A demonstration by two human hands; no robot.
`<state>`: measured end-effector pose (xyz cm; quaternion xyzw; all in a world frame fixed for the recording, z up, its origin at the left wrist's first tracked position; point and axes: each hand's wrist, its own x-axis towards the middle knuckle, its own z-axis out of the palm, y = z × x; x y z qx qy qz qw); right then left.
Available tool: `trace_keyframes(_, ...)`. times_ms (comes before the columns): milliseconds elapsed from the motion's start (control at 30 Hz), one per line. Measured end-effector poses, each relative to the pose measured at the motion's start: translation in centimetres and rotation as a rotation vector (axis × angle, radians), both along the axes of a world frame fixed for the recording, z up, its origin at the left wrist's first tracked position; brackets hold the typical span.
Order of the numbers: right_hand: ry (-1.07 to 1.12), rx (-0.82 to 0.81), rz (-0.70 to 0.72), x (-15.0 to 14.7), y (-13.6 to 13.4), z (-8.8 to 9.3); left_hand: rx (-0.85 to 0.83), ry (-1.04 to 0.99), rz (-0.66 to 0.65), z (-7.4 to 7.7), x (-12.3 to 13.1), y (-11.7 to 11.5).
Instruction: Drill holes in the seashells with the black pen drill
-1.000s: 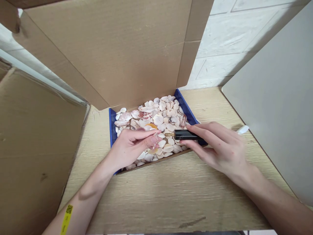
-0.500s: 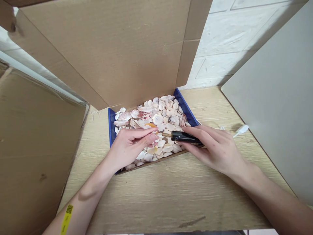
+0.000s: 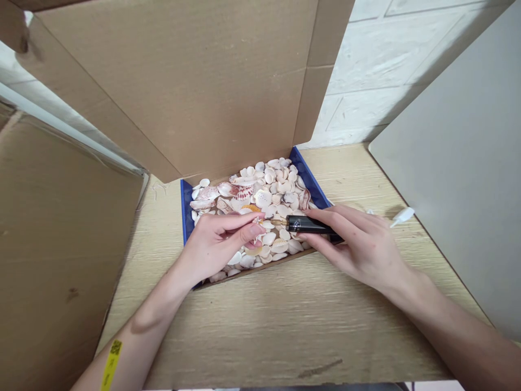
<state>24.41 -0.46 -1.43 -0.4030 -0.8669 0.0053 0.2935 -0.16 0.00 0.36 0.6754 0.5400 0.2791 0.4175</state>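
A shallow blue box (image 3: 186, 209) full of small white, pink and orange seashells (image 3: 272, 190) lies on a wooden table. My left hand (image 3: 215, 241) rests over the shells, thumb and fingers pinched on a small shell (image 3: 257, 221). My right hand (image 3: 358, 244) grips a black pen-like tool (image 3: 309, 224) with a brass tip. The tip points left and touches the pinched shell.
The box's brown cardboard lid (image 3: 195, 81) stands upright behind the shells. A cardboard panel (image 3: 52, 244) walls the left side and a grey board (image 3: 464, 146) the right. A white cap-like piece (image 3: 402, 216) with a thin cord lies on the table (image 3: 285, 326) at the right.
My right hand has shifted the tool a little to the left, bringing its brass tip against the shell in my left fingers. My left hand has barely moved.
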Motion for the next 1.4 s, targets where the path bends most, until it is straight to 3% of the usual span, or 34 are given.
trace_keyframes(267,-0.035,-0.09,0.059,-0.1,-0.1,-0.5,0.046,0.014,-0.032,-0.4,0.1,-0.1)
trace_keyframes(500,-0.045,0.254,0.103,0.0,-0.1,0.3,-0.092,-0.026,-0.017,0.0,0.1,0.2)
trace_keyframes(633,-0.015,0.314,0.13,0.1,-0.1,0.6,-0.263,-0.172,-0.013,0.1,0.1,0.3)
trace_keyframes(733,-0.011,0.325,0.118,0.2,-0.1,0.6,-0.286,-0.252,-0.007,0.1,0.2,0.3)
trace_keyframes(933,0.025,0.199,0.079,-0.3,-0.3,-0.1,-0.286,-0.267,0.01,0.1,0.3,0.2)
trace_keyframes(1167,0.063,-0.02,0.061,-1.2,-0.9,-0.6,-0.132,-0.186,-0.016,0.0,0.3,0.3)
trace_keyframes(1400,0.036,0.006,0.092,-1.6,-1.1,-0.5,-0.053,-0.059,-0.056,0.1,0.3,0.0)
